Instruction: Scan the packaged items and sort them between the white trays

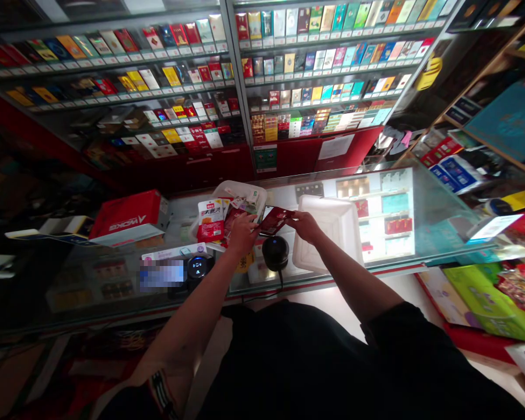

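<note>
Left arm (205,300) and right arm (350,277) reach forward, right fingers (292,221) pinched.

Glass counter (435,233) before me
On it: red box (131,211), tray of packets (222,186), round black device (275,251), white tray (330,236).

Over the white tray (339,224), the right hand (305,226) has open room, and farther right a bare stretch of glass tabletop (446,224) leaves a way through. Between the forearms a round black device (275,254) blocks a low pass (its cable (282,282) runs toward the near edge). The heaped tray (261,193) crowds the left hand (244,231), and farther left a red box (129,211) bars a low sideways path.
</note>
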A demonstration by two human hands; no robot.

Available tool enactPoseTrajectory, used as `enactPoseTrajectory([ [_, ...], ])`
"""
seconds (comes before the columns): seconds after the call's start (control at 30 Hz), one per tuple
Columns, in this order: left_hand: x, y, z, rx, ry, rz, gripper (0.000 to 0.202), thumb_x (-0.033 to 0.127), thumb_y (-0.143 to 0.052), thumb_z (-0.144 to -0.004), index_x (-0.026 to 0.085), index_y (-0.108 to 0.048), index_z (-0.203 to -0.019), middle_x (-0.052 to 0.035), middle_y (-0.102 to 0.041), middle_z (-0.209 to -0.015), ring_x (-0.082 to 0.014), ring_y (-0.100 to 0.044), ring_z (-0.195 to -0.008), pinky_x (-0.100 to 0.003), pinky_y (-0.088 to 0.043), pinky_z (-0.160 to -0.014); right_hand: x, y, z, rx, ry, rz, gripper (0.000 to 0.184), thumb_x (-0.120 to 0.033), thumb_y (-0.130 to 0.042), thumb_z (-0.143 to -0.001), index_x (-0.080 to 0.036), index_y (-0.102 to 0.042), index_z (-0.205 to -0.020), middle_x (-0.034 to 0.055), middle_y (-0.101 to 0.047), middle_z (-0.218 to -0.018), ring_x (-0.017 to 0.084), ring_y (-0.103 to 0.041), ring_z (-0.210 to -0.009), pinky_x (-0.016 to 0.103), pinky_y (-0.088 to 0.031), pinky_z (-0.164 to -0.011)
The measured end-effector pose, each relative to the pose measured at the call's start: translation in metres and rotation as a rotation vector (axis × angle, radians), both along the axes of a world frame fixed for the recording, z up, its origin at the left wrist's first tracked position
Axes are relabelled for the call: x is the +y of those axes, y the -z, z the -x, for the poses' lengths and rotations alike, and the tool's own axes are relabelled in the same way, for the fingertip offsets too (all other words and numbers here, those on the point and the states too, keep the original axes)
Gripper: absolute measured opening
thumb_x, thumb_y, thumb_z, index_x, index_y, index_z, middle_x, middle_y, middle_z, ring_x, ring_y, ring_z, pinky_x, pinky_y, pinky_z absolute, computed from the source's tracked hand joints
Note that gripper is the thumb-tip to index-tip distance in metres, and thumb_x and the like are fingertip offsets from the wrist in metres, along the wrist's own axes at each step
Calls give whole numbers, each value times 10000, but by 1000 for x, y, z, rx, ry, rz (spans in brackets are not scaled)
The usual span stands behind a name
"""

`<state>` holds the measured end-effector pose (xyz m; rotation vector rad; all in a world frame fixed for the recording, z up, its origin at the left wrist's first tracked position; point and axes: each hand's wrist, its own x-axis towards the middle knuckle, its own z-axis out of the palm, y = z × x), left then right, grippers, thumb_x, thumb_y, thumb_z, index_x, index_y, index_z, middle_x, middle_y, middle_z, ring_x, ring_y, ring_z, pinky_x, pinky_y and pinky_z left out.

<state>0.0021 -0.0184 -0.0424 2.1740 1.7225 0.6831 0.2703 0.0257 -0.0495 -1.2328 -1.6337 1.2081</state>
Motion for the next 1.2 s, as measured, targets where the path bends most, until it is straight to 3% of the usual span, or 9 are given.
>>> enactPoseTrajectory([
  [0.17, 1, -4, -3, 5, 11, -30, 204, 227, -674, -894, 232, -854, -992, -83, -740, -1393, -371, -529, -1452, -621, -374, -1248, -1, 5, 1, 67, 31, 62, 310, -422, -712, -792, -185, -844, -944, 26, -810, -878, 247, -716, -901, 376, -522, -917],
  [0.27, 3, -7, -6, -7, -1, -45, 211, 244, -663, -910, 223, -854, -996, -98, -738, -1392, -351, -568, -1413, -599, -394, -1243, -1, 7, 1, 127, 40, 97, 336, -448, -718, -772, -183, -830, -945, 32, -807, -909, 239, -704, -917, 371, -520, -910],
  [0.4, 5, -18, -9, 29, 8, -54, 201, 255, -666, -905, 234, -860, -953, -98, -727, -1405, -375, -552, -1426, -643, -375, -1241, -2, 3, -4, 194, 69, 120, 376, -461, -791, -687, -177, -796, -932, 29, -783, -867, 209, -667, -837, 354, -520, -845],
  [0.53, 6, -33, -13, 71, 53, -67, 184, 231, -681, -890, 246, -860, -928, -85, -729, -1404, -401, -494, -1484, -683, -319, -1262, -5, -8, -15, 53, 83, 32, 340, -487, -795, -706, -188, -782, -869, 5, -738, -776, 193, -625, -765, 330, -486, -779],
  [0.63, 11, -37, -14, 1, 68, -60, 175, 250, -701, -889, 236, -853, -974, -95, -708, -1441, -360, -525, -1470, -606, -357, -1277, -6, -12, -24, -40, 80, 1, 335, -514, -765, -763, -191, -786, -853, 4, -717, -728, 196, -614, -738, 322, -468, -744],
  [0.73, 16, -31, -14, -73, 58, -20, 190, 277, -719, -891, 214, -844, -1020, -120, -672, -1491, -328, -572, -1429, -536, -402, -1265, -5, -8, -28, 44, 120, 27, 367, -533, -780, -763, -183, -789, -872, 18, -747, -773, 209, -650, -771, 333, -491, -770],
  [0.9, 18, -14, -13, -110, 93, 77, 156, 267, -709, -896, 224, -841, -967, -96, -672, -1493, -317, -564, -1438, -538, -383, -1274, -5, 6, -33, 158, 109, 88, 369, -513, -800, -759, -171, -805, -898, 49, -798, -856, 232, -700, -850, 371, -520, -867],
  [1.2, 18, -3, -11, -44, 108, 62, 253, 177, -659, -870, 220, -839, -1043, -98, -699, -1450, -323, -551, -1443, -539, -359, -1294, 0, 15, -42, -47, 139, 20, 310, -442, -701, -807, -185, -826, -927, 59, -820, -902, 244, -722, -877, 369, -510, -875],
])
